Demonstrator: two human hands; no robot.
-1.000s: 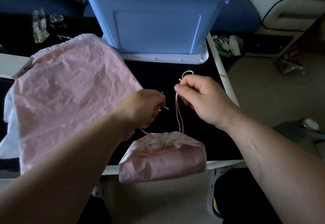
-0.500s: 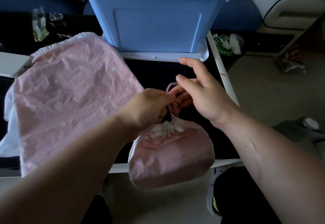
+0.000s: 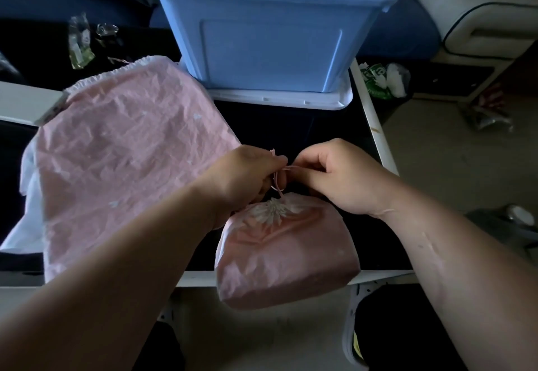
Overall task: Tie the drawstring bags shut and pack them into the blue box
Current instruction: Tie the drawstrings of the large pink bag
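Small pink bag [image 3: 286, 257] sits centre-bottom of frame, overhanging table [image 3: 291, 126] near edge, gathered neck pointing up-frame. Drawstring [image 3: 278, 189] runs short from neck up btwn left hand [image 3: 247, 180] & right hand [image 3: 345, 180]; fingers [image 3: 305, 164] of both curled, pinching cord. Blue box [image 3: 270, 44] straight up-frame.

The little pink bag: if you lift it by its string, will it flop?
Probably floppy: the little pink bag is crinkled fabric sagging over the table edge. It looks stuffed, so it may hang rounded, not flat. The thin string, pinched by the left hand and right hand, might slip.
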